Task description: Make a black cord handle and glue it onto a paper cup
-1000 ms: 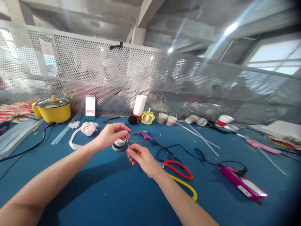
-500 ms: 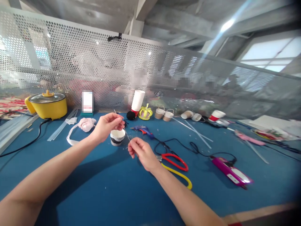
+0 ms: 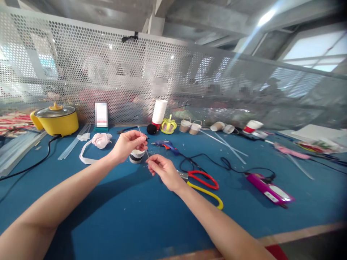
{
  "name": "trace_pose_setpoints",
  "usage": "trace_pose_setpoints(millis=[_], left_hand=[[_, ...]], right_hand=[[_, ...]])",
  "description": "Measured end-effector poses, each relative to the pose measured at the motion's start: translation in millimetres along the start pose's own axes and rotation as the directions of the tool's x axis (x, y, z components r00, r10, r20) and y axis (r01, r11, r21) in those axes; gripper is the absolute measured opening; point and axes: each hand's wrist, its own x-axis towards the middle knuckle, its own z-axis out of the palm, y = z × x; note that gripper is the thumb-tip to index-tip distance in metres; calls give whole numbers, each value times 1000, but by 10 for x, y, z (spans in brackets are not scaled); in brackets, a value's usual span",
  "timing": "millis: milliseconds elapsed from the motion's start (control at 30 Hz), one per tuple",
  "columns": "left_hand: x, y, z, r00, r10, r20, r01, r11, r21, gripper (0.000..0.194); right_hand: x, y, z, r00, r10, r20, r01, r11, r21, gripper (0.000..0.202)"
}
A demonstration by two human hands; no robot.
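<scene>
A thin, pale wire-like strand (image 3: 147, 154) runs between my two hands, its upper end sticking up past the left fingers. My left hand (image 3: 132, 143) pinches it higher up, closed at thumb and fingertips. Lower and to the right, my right hand (image 3: 162, 169) is closed on its other end. Just behind them stands a small white cup with a dark band (image 3: 137, 156), partly covered by the left hand. Scissors with one red and one yellow handle (image 3: 204, 180) lie beside my right wrist. A blue glue gun (image 3: 168, 146) rests beyond the right hand.
At the left are a yellow electric pot (image 3: 58, 122) and a white ribbon flower (image 3: 101, 141). Along the back stand stacked paper cups (image 3: 159, 111), a yellow crown-like piece (image 3: 168, 125) and small handled baskets (image 3: 195, 127). A purple power strip (image 3: 268, 189) with a black cord lies right.
Both hands keep hold of the strand, and the left has shifted slightly right, covering more of the small cup. The whole view has moved a little.
</scene>
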Motion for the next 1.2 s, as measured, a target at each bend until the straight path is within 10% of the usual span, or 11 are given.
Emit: trace_pose_setpoints(millis=[767,933,1000,1200], left_hand=[[114,122,-151,997,41,65,-57,964,259,21],[140,38,-220,975,27,219,-212,389,896,28],[132,-66,-206,954,-98,284,-272,121,955,31],[184,-50,-331,967,-192,170,-214,-239,947,17]], right_hand=[[-10,-54,-87,998,55,36,-46,977,-209,24],[417,-193,-418,992,-72,-104,-25,696,-718,17],[665,-228,-477,1000,-3,-16,-13,351,-936,20],[1153,14,-290,978,199,69,39,151,-988,10]])
